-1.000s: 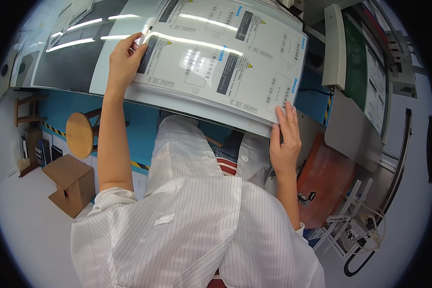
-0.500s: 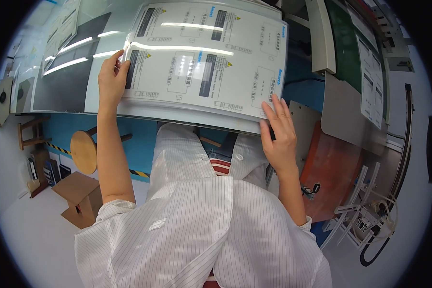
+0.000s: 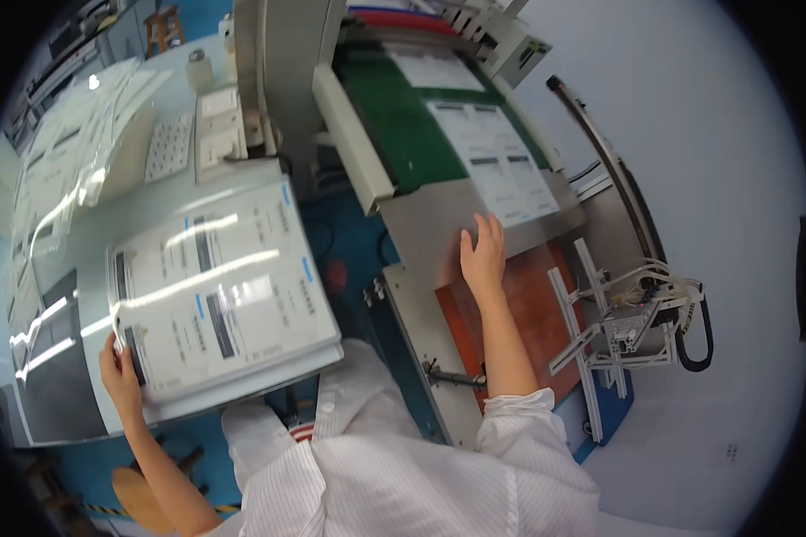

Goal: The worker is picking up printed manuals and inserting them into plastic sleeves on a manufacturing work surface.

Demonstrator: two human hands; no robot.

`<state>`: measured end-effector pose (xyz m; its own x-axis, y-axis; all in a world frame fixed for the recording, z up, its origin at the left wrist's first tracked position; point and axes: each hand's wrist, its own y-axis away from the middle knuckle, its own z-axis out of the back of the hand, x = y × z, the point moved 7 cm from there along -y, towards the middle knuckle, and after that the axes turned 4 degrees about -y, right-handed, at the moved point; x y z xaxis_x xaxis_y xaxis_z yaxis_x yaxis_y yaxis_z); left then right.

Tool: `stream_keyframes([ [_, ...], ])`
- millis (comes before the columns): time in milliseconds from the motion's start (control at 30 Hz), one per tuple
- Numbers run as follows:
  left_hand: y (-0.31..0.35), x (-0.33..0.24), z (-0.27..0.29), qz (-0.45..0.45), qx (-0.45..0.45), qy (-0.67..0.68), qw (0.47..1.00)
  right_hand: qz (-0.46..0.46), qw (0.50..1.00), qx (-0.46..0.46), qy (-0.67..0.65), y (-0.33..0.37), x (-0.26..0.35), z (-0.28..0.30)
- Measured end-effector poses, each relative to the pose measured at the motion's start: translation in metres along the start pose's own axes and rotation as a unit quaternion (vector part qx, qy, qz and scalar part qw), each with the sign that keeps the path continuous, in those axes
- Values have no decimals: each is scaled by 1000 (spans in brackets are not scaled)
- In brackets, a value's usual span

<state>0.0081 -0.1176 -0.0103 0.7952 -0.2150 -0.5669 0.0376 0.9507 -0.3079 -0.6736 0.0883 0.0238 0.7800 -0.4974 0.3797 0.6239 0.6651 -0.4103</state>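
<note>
A stack of printed, glossy sheets (image 3: 242, 295) lies on the glass-topped table on the left, light streaks reflecting off its top. At the stack's near left edge is my left hand (image 3: 123, 385), thumb and fingers apart, against the sheets' side. My right hand (image 3: 484, 255) reaches out over a metal plate (image 3: 430, 224) with its fingers stretched, holding nothing. Just beyond its fingertips a printed sheet (image 3: 501, 166) lies partly on a green conveyor belt (image 3: 376, 107) and partly on that plate. Farther along the belt lies another sheet (image 3: 434, 67).
Loose transparent sheets (image 3: 72, 179) cover the table's far left, with a dark mat (image 3: 54, 358) nearer. An orange panel (image 3: 528, 331) lies below the metal plate. To the right stands an aluminium frame with tubing (image 3: 631, 331). A wooden stool (image 3: 139, 497) is under the table.
My view has swung right, toward the belt. My right hand has left the stack's right corner and reached over to the metal plate. My left hand stays by the stack's left edge.
</note>
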Motion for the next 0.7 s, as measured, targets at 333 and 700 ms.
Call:
stream_keyframes([
  [333,11,-38,4,10,-27,16,999,-163,982,37,86,-20,-71,-24],
  [700,11,-31,4,9,-28,12,999,-143,984,80,64,20,-33,-10],
])
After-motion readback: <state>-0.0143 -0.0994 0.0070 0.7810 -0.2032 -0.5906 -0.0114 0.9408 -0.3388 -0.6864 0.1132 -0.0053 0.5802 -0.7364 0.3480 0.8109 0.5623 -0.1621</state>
